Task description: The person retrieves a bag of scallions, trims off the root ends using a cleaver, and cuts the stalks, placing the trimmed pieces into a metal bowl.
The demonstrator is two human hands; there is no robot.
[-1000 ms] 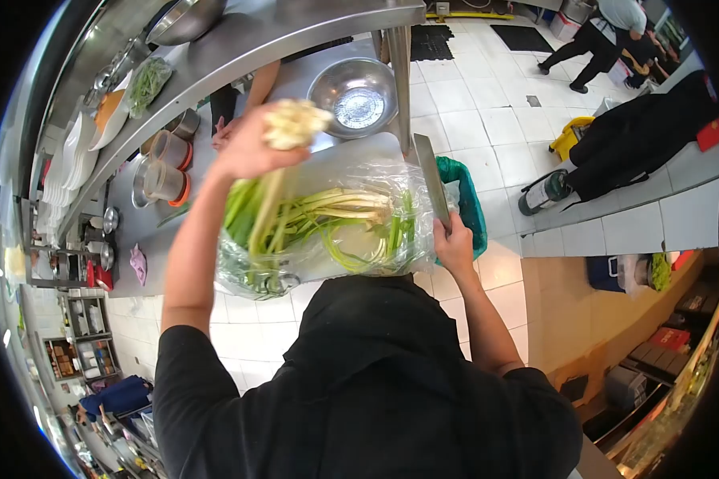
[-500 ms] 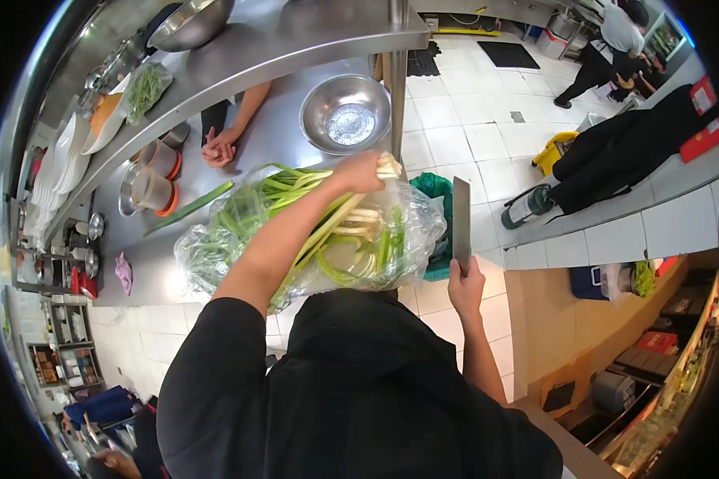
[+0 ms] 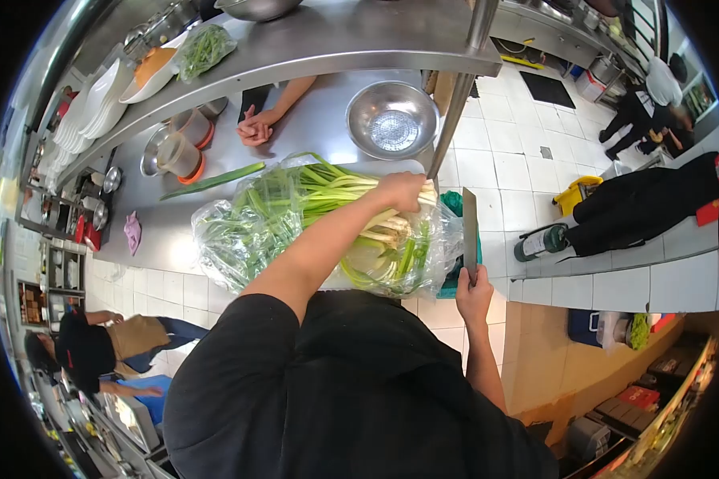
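Note:
My left hand (image 3: 402, 191) is closed around the white ends of a bunch of spring onions (image 3: 335, 197), whose green leaves stretch away to the left. The bunch lies on a clear plastic bag (image 3: 216, 243), with more onion stalks and leaves in and on it. A white board (image 3: 407, 167) shows partly under the bag. Off the table's right end, my right hand (image 3: 474, 295) grips a cleaver (image 3: 470, 231) by its handle, blade pointing up and away from me. One loose green leaf (image 3: 216, 181) lies left of the bag.
A steel bowl (image 3: 392, 120) sits behind the bag, below a metal shelf (image 3: 311, 48) and its post. Across the table are another person's clasped hands (image 3: 255, 128). Plastic tubs (image 3: 179, 156) and a pink cloth (image 3: 132, 232) are at left; a green-lined bin (image 3: 453, 203) stands at right.
The view has turned, so the table and bag appear farther right. My left hand keeps hold of the spring onions and my right hand the cleaver. A person now shows at lower left.

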